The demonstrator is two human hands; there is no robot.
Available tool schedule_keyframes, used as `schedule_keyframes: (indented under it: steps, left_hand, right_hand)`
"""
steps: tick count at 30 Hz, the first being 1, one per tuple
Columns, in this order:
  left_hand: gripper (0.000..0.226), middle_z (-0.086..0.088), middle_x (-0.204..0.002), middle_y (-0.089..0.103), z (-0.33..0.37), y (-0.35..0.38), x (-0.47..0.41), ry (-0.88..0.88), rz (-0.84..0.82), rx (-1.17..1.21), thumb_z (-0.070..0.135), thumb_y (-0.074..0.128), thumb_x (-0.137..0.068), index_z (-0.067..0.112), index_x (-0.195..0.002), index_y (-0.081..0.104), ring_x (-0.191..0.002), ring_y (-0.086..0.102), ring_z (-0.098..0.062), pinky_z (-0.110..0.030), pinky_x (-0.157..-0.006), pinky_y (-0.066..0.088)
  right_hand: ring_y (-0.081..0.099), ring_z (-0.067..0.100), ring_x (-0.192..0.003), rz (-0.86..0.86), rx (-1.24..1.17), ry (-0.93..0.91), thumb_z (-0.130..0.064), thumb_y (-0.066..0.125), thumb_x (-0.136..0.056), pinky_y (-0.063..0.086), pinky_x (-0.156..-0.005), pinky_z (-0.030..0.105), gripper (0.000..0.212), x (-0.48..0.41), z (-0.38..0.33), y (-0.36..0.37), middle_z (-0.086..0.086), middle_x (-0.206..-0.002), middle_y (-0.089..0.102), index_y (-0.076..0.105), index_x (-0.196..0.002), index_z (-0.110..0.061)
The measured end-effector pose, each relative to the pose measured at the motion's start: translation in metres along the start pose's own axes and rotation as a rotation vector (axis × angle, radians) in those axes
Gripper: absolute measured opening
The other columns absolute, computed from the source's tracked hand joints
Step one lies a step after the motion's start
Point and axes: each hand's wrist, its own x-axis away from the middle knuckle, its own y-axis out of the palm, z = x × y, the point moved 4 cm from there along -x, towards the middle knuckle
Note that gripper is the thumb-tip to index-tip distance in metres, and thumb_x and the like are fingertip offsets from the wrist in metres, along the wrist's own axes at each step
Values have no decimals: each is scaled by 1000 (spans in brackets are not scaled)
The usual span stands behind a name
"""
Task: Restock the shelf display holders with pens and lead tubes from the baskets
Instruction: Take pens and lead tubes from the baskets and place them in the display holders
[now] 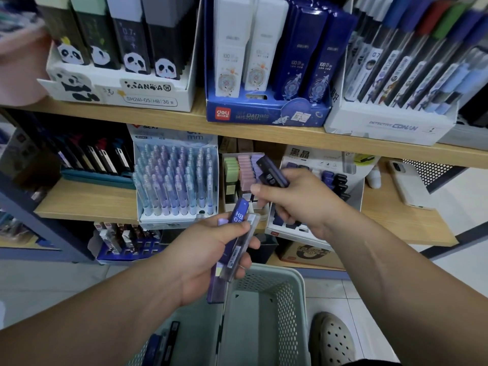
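Observation:
My left hand [211, 257] grips a bundle of several purple lead tubes [239, 228], one marked HB 0.5, above the pale green basket [293, 291]. My right hand [298, 204] holds a single dark purple lead tube [272, 171] raised in front of the middle shelf. Behind that hand stands a white display holder [353, 191] with dark tubes in its slots. To its left is a holder of pastel green, pink and purple tubes [237, 170]. A second basket [195, 326] at bottom left shows a few dark tubes [165, 344].
A tray of pastel pens [177, 180] stands on the middle shelf. The upper shelf carries a panda lead box [121, 88], a blue deli box [266, 112] and a white Conan pen box [390, 128]. A phone [409, 183] lies at the right. My shoe [332, 339] is beside the basket.

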Motion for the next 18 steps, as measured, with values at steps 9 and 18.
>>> schedule_keyframes:
  steps: [9, 18]
  left_hand:
    - [5, -17, -82, 72, -4, 32, 6, 15, -172, -50, 21, 75, -77, 16, -78, 77, -46, 55, -20, -24, -42, 43]
    - [26, -17, -80, 73, -27, 43, -12, -101, -23, -92, 6, 64, -90, 5, -117, 64, -46, 58, -20, -23, -39, 42]
  right_hand:
    - [43, 11, -45, -175, -182, 60, -12, 78, -86, 32, -41, 21, 9, 34, 11, -17, 2, -63, 60, 71, -92, -14]
    - [40, 11, -40, 292, -164, -21, -6, 77, -86, 36, -39, 22, 12, 44, 27, -97, -5, -49, 55, 67, -90, -11]
